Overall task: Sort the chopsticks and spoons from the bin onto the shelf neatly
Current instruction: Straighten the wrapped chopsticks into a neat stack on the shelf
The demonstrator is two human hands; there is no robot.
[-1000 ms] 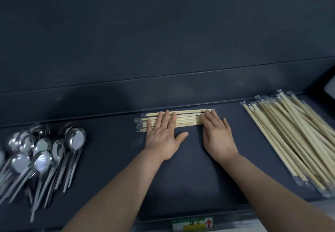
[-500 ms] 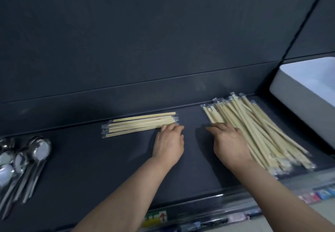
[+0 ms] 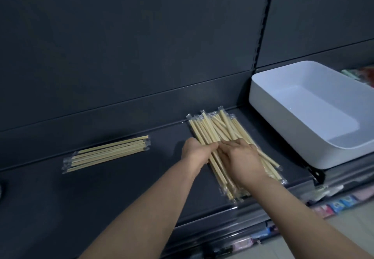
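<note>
A loose pile of wrapped wooden chopsticks (image 3: 218,129) lies on the dark shelf (image 3: 121,188), pointing away from me. My left hand (image 3: 195,151) reaches into the pile's left side, its fingers curled around some sticks. My right hand (image 3: 240,157) lies on top of the pile, fingers bent down among the sticks. A small tidy row of wrapped chopsticks (image 3: 107,153) lies crosswise near the shelf's back wall, to the left of both hands. The white bin (image 3: 283,121) stands at the right with nothing visible inside. The spoons are out of view.
The shelf's dark back wall rises behind everything. A black upright post (image 3: 265,22) separates this bay from the one holding the bin. Coloured price tags (image 3: 340,202) run along the shelf's front edge at lower right.
Both hands left the small crosswise row and moved right onto the loose pile. The view swung right, so the spoons dropped out and the white bin came in.
</note>
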